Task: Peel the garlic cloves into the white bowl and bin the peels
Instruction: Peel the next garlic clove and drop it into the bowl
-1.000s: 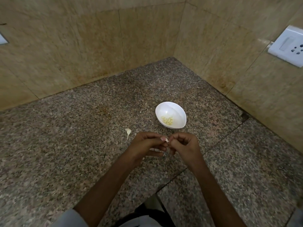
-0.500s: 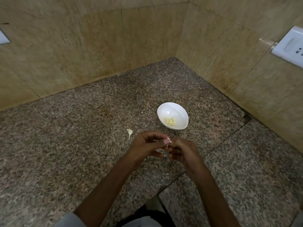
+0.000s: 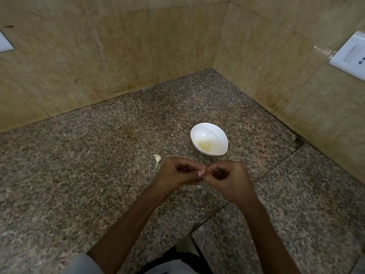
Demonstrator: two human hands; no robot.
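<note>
**Grip state.** Both hands work just in front of the white oval plastic bowl. The left hand and the right hand meet fingertip to fingertip with fingers curled, each pinching the small pale garlic clove between them. The clove is almost wholly hidden, so how much skin remains cannot be told.

**Hazards.** The clove is small and probably slick — a hard tug on the skin could flick it out of the pinch and onto the speckled brown granite counter instead of into the bowl. Loose skin could drop unnoticed; a pale scrap shows under the hands, on the side away from the bowl. No bin is in view, so the peels would have to be carried out of frame.

**Surroundings.** Yellowish peeled cloves lie in the bottom of the bowl. A white unpeeled clove with a stem tail lies on the counter left of the bowl, apart from it. Beige stone wall tiles rise behind the bowl, and a white socket plate sits on the wall to its right. Nothing stands between the hands and the bowl.
</note>
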